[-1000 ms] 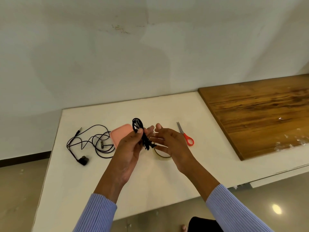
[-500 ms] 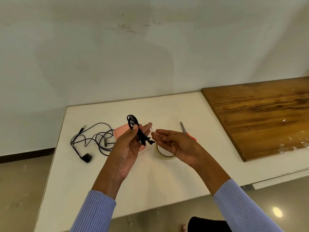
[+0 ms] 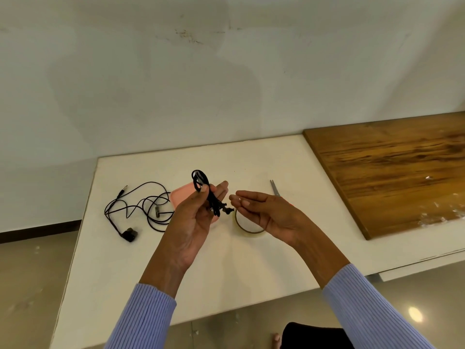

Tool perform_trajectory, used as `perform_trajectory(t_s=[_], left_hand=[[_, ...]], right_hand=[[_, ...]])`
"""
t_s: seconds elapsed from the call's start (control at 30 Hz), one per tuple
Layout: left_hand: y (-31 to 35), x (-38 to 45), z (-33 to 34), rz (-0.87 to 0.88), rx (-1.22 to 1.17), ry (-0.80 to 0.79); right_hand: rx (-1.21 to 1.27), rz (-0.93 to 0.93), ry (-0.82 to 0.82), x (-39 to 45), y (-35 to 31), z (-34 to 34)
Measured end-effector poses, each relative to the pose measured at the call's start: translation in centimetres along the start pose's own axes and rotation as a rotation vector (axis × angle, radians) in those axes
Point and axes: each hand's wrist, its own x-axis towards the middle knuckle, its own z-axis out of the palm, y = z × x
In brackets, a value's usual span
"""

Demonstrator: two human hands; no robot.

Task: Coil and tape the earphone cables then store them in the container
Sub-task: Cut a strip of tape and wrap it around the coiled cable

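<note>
Earphones (image 3: 210, 197), coiled, are pinched in the left hand (image 3: 198, 217) above the table (image 3: 251, 273), so taping seems next: the open right hand (image 3: 264, 210) needs tape (image 3: 247, 226).

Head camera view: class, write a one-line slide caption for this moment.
Left hand pinches a coiled black earphone cable above the white table; right hand open beside it.

White surface (image 3: 251, 273) stood against pale wall (image 3: 226, 84). Wooden board (image 3: 392, 172) lay on surface at 3 o'clock. Scissors (image 3: 275, 188) lay right of centre, blades toward 12 o'clock. Glossy beige floor (image 3: 32, 285) showed at 8 o'clock.
</note>
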Motion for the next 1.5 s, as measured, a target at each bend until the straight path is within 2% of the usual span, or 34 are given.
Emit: perform_trajectory(t_s=[0.2, 0.33, 0.53, 0.73, 0.97, 1.07, 1.17, 1.2, 1.27, 1.37, 1.5], left_hand=[[-0.2, -0.1, 0.5, -0.007, 0.010, 0.001], [-0.6, -0.3, 0.8, 0.004, 0.031, -0.006], [-0.9, -0.5, 1.1, 0.023, 0.124, -0.033], [-1.8, 0.1, 0.5, 0.070, 0.416, 0.175], [-1.8, 0.0, 1.3, 0.139, 0.492, 0.294], [-2.1, 0.1, 1.3, 0.197, 0.550, 0.315], [-1.8, 0.1, 0.7, 0.309, 0.609, 0.362], [-1.7, 0.0, 0.6, 0.326, 0.608, 0.362], [-1.7, -0.2, 0.4, 0.351, 0.651, 0.336], [-2.3, -0.6, 0.6, 0.415, 0.808, 0.268], [-2.4, -1.1, 0.9, 0.507, 0.930, 0.234]], right_hand=[[0.178, 0.090, 0.004, 0.0, 0.0, 0.4], [0.135, 0.071, 0.096, 0.3, 0.3, 0.8], [-0.106, -0.074, 0.174, 0.5, 0.9, 0.4], [-0.569, -0.386, 0.357, 0.3, 1.9, 1.0], [-0.805, -0.644, 0.428, 0.2, 2.6, 1.6], [-0.811, -0.681, 0.445, -0.1, 2.4, 1.7], [-0.631, -0.636, 0.476, -0.4, 1.2, 1.2], [-0.527, -0.584, 0.443, -0.7, 0.8, 0.9], [-0.341, -0.435, 0.265, -1.3, 0.4, 1.0], [-0.409, -0.353, 0.080, -1.7, 1.0, 1.9], [-0.442, -0.352, 0.058, -1.5, 1.5, 2.5]])
